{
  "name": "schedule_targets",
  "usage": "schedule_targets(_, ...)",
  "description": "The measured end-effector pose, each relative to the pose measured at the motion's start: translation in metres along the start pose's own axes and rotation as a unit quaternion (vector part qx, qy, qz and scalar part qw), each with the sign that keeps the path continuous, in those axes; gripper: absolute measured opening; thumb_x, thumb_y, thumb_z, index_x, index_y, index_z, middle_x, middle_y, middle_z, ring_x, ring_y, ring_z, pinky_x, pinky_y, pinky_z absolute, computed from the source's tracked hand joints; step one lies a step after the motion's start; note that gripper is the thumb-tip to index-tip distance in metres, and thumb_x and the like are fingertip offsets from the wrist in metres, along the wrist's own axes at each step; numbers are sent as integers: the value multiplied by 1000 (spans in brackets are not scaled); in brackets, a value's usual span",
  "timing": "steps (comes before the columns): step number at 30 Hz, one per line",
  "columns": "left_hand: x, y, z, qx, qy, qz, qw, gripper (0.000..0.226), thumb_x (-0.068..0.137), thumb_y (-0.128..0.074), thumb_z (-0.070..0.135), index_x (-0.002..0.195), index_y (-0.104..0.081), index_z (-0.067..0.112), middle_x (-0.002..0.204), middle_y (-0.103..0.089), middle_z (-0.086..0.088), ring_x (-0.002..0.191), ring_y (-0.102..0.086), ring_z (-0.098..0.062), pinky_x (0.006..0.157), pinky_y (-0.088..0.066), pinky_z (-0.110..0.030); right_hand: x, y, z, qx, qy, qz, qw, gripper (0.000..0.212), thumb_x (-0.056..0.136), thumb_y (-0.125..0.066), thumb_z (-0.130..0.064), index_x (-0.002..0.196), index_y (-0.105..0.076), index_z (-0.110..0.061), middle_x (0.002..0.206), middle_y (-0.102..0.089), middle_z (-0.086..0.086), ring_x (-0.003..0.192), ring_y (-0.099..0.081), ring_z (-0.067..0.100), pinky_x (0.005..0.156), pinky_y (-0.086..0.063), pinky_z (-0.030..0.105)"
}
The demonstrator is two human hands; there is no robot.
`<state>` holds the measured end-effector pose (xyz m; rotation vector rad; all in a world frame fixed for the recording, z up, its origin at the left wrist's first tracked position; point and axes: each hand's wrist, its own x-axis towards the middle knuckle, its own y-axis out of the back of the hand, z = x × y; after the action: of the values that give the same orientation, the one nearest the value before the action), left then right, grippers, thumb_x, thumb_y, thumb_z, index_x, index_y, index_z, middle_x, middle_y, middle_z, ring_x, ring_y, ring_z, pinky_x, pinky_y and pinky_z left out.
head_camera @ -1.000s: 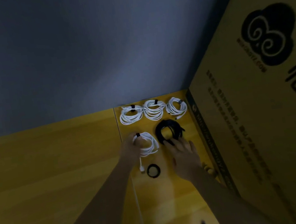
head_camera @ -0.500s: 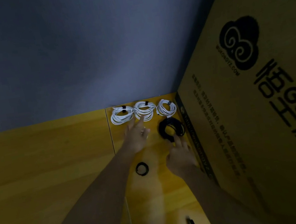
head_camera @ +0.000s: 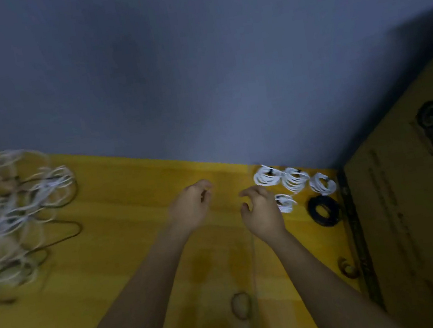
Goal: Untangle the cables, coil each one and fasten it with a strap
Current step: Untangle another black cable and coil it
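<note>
Both hands have let go of the finished coils: left hand (head_camera: 191, 206) and right hand (head_camera: 262, 214) hover loosely curled, empty, as the tangled cables (head_camera: 18, 218) come into view next

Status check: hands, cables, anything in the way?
Left hand and right hand both empty, fingers loosely curled. Four white coils and one black coil lie by the cardboard box. Tangled pile waits far left. Path clear.
</note>
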<state>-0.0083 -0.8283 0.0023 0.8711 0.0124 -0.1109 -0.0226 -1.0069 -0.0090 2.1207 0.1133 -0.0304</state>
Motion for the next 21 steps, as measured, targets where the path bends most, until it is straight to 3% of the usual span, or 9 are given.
schedule_targets(6,-83,122,-122,93,114,77,986,29,103,-40,26,127,-52,17,104,-67,-9,82,-62,-29,64,-52,-39,-5,-63,-158,3,125,-80,989,27,95,-51,-19,121,-60,-18,130,-48,0,122,-44,22,89,-42,31)
schedule_targets(9,-124,185,-185,103,174,115,973,29,103,-40,26,128,-52,17,103,-66,-7,72,-58,-22,59,-50,-35,-12,-104,-242,2,177,-122,977,26,97,-50,-21,122,-58,-19,132,-47,-1,111,-53,21,83,-45,31)
schedule_targets(12,-170,249,-249,104,212,141,962,29,102,-40,25,128,-51,20,105,-66,-5,73,-60,-20,61,-50,-33,-23,-149,-326,0,196,-152,969,25,98,-50,-22,121,-59,-20,130,-48,0,95,-59,22,81,-48,34)
schedule_targets(15,-212,303,-316,108,243,143,953,30,103,-39,25,130,-50,20,103,-66,-6,60,-55,-19,51,-43,-32,-36,-200,-401,4,207,-180,962,25,99,-49,-23,122,-59,-21,135,-47,1,94,-62,24,83,-52,39)
schedule_targets(21,-273,375,-437,117,308,173,928,28,101,-42,23,126,-54,16,121,-56,-8,91,-61,-25,75,-52,-36,-49,-293,-519,8,215,-220,951,24,98,-49,-26,119,-61,-23,131,-53,1,79,-62,20,65,-54,36)
